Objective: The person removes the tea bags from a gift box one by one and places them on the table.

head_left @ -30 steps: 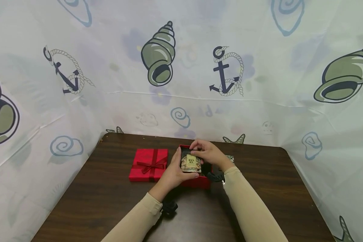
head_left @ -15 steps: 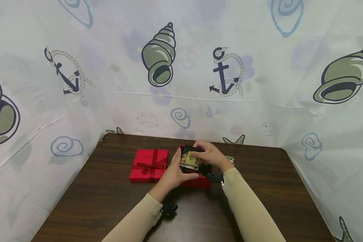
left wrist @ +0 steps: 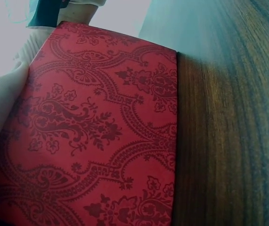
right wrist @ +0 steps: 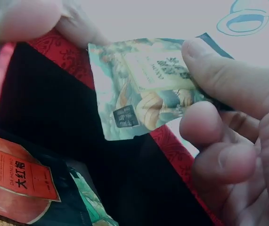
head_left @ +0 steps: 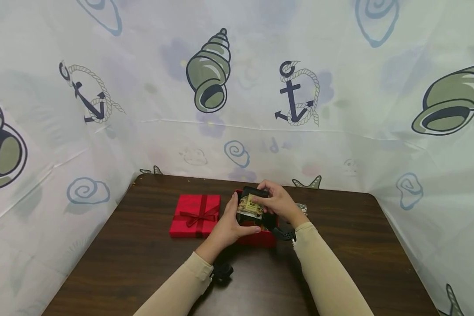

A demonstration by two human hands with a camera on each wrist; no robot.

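My right hand (head_left: 278,201) pinches a small tea packet (head_left: 252,205) over the open red gift box (head_left: 256,239), thumb on its printed front. In the right wrist view the tea packet (right wrist: 143,89) hangs tilted at the box mouth, fingers curled behind it. My left hand (head_left: 228,224) grips the box at its left side, thumb along the near wall. The left wrist view has the patterned red wall of the gift box (left wrist: 92,122) beside the left thumb. Inside the black interior lies another packet with an orange label (right wrist: 23,172), partly cut off by the frame.
The red lid (head_left: 191,215) with a dark red ribbon bow lies left of the box. Behind my right wrist, a small patterned packet (head_left: 302,209) shows partly on the dark wooden table (head_left: 359,254). A printed cloth backdrop (head_left: 256,101) stands around the table.
The tea packet has tilted from square to slanted and shifted slightly right, pinched in my right hand. My left hand stays on the box.
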